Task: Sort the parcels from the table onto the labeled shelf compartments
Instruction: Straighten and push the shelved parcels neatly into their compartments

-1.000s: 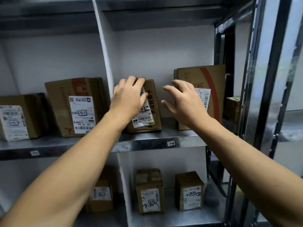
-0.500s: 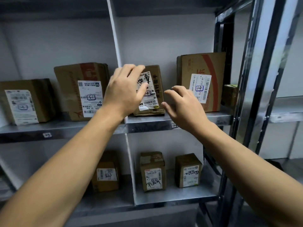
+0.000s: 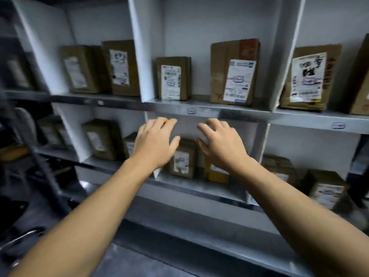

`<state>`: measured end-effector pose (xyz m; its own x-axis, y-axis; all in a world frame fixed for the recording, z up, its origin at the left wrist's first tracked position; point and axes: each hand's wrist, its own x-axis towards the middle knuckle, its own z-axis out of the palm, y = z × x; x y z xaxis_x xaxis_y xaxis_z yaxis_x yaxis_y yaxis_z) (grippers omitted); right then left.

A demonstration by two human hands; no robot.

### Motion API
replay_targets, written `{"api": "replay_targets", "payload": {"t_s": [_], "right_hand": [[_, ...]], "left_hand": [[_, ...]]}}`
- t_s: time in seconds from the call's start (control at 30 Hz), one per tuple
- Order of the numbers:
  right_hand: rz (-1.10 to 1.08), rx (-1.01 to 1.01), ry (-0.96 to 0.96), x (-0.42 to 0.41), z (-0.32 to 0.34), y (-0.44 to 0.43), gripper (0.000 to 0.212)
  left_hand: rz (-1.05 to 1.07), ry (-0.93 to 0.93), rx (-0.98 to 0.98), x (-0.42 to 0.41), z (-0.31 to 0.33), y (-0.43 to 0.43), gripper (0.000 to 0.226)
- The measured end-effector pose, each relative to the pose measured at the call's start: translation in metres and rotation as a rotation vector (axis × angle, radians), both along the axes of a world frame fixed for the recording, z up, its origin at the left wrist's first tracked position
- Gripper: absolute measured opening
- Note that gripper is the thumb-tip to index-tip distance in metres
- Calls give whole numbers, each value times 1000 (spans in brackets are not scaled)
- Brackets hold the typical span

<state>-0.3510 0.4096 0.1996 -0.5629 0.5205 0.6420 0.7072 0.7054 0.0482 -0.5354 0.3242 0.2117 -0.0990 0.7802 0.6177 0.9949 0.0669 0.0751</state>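
Both my hands hang in the air in front of the metal shelf (image 3: 199,113), holding nothing. My left hand (image 3: 154,142) and my right hand (image 3: 219,144) have loosely spread fingers and hover before the lower middle compartment. The brown parcel with black handwriting on its label (image 3: 305,78) stands upright in the upper right compartment, apart from both hands. Small cardboard parcels (image 3: 182,158) stand on the lower shelf behind my hands, one yellowish (image 3: 215,172) partly hidden by my right wrist.
More labeled cardboard parcels (image 3: 233,72) stand in the upper compartments between white dividers (image 3: 143,48). Small tags (image 3: 191,111) mark the shelf edges. A dark metal post (image 3: 30,140) and dark clutter sit at the left. More boxes (image 3: 325,189) stand at lower right.
My left hand has let go of the handwritten parcel, and both hands have pulled back and down. The view has swung left, so that parcel now lies at the upper right.
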Motion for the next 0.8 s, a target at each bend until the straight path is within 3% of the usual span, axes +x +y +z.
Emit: {"api": "replay_targets", "payload": {"t_s": [0.43, 0.8], "right_hand": [[393, -197, -197, -241, -82, -89, 43], [517, -218, -276, -456, -96, -59, 42]], "left_hand": [[473, -131, -227, -197, -94, -157, 49], [649, -89, -357, -382, -110, -148, 51]]}}
